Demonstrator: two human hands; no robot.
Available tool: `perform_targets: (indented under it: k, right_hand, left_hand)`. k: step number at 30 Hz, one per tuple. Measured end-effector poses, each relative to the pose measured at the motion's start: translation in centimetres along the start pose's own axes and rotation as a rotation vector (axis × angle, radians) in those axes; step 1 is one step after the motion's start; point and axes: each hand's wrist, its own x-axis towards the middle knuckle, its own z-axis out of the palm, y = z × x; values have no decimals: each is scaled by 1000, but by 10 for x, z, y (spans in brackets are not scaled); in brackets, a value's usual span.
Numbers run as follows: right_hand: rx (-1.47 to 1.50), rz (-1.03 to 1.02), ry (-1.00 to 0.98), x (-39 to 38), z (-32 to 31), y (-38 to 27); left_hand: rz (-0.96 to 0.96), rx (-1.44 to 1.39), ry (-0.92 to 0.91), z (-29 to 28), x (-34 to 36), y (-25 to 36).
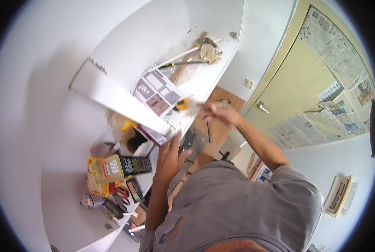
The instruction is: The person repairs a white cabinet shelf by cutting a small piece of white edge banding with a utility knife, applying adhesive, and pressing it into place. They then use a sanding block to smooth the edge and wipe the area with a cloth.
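My left hand point(169, 157) rests with its fingers stretched out against the front end of a white upright panel point(116, 98). It seems to hold nothing. My right hand point(220, 113) is over the front edge of the white shelf point(204, 82), its fingers partly curled and smeared by motion. Whether anything is in them cannot be made out. Between the two hands, a yellow and black tape measure point(181, 104) lies on the shelf. A printed picture sheet point(158, 92) lies behind it, beside the panel.
Left of the panel stand a rectangular can point(135, 165), a yellow tub point(98, 185) and scissors point(122, 202). Deeper on the shelf lie a long-handled tool point(183, 63) and a crumpled beige cloth point(210, 54). A newspaper-covered door point(292, 84) stands at right. Wooden boards point(214, 140) lie below.
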Motion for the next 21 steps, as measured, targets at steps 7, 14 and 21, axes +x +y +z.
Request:
perform_targets:
  k: [7, 14, 21]
  right_hand:
    - [-1130, -222, 947, 194, -184, 31]
    - [-1176, 61, 954, 232, -235, 28]
    - [-924, -180, 1361, 238, -244, -22]
  left_hand:
    - [-149, -34, -564, 38, -76, -81]
    - [-629, -45, -645, 17, -91, -49]
    - [-699, -11, -663, 24, -106, -51]
